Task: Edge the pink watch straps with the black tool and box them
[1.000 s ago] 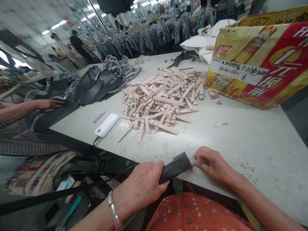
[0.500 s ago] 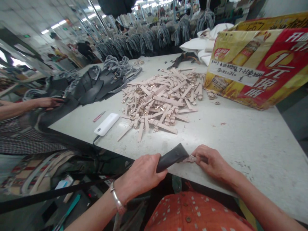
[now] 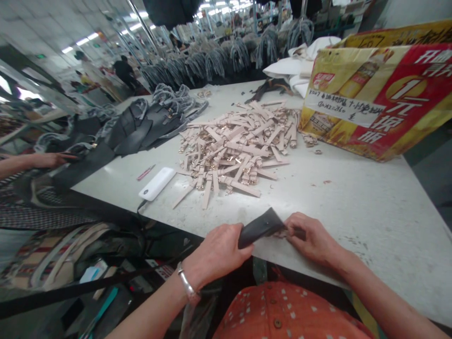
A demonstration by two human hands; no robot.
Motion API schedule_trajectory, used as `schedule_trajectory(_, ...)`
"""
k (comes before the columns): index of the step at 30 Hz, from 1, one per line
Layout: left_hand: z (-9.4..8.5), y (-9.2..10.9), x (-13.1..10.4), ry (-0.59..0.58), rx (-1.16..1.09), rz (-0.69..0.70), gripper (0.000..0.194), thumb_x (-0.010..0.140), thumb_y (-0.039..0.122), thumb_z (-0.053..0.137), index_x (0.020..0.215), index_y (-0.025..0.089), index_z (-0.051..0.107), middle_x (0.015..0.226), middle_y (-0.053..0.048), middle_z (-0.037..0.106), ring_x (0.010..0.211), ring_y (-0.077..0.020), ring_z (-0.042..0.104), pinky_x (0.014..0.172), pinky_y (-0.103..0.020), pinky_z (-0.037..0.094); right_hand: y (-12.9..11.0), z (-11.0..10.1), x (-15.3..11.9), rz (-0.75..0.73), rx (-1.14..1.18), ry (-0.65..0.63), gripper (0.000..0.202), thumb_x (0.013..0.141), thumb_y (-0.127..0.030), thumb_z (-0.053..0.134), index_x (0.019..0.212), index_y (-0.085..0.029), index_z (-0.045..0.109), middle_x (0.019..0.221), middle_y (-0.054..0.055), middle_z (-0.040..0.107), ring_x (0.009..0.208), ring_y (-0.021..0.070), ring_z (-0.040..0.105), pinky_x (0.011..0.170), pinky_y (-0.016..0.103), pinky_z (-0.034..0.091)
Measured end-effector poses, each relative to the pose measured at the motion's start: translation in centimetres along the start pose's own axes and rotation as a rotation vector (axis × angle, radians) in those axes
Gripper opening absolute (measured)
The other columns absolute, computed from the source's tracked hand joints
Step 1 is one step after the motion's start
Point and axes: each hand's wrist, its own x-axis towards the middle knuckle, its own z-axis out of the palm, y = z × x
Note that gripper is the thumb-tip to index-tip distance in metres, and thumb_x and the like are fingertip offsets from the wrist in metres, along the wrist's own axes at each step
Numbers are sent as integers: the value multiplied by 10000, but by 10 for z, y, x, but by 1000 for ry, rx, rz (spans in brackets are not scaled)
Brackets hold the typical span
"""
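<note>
My left hand (image 3: 222,247) is wrapped round a flat black leather-like strip (image 3: 261,228), which slants up to the right over the table's front edge. The strip's far end comes up against the fingertips of my right hand (image 3: 309,238). Those fingers are pinched, and a short dark stub pokes out of them. What they hold is mostly hidden. Under the strip's end, small pinkish bits (image 3: 281,234) show in part. Beyond my hands lies a big heap of pale beige straps (image 3: 243,148) with gold-coloured buckles.
On the table (image 3: 353,202) stand a yellow and red carton (image 3: 353,89) at right and a white power bank-like device (image 3: 157,183) with a cable at left. Black bag pieces (image 3: 141,122) lie at the back left. A co-worker's hand (image 3: 52,160) is beside them.
My left hand has shifted right with the black strip, bringing its end up to my right fingers. My right hand has barely moved. The co-worker's hand has drawn back to the left.
</note>
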Motion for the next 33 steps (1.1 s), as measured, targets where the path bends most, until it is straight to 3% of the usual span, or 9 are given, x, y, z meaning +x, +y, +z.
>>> schedule_trajectory(5,-2,-22,-15,6,15,-41,293,809,451,476,887,204,614,817,-57,682,773,-215,652,661,-278,460,-3,-1,0,2,-45,-22,195,699,-89,593,861,-196,583,853,34,602,795,179,543,719,310,439)
schedule_trajectory(9,0,-27,-17,-5,33,-51,285,798,443,488,886,207,620,830,-56,684,782,-217,651,689,-286,466,3,1,1,-50,-64,-23,283,740,-151,636,1018,-198,615,1008,77,610,937,217,552,829,369,448)
schedule_trajectory(21,7,-28,-13,-1,-55,-69,320,796,452,483,899,185,623,861,-60,688,801,-207,649,642,-251,446,-16,0,13,23,-228,-139,82,803,-182,611,874,-192,650,890,66,600,850,205,572,755,324,448)
schedule_trajectory(29,15,-33,-8,10,-128,-42,317,780,456,496,885,189,630,842,-57,690,772,-214,648,612,-256,432,-28,10,11,50,-455,-183,138,892,-265,527,914,-182,635,911,82,583,856,220,559,739,331,439)
schedule_trajectory(33,21,-35,-6,29,-160,-33,306,786,443,484,877,193,634,813,-51,691,760,-217,645,590,-254,423,-27,19,10,33,-439,-160,169,906,-292,507,966,-203,637,873,66,585,843,213,564,729,319,443)
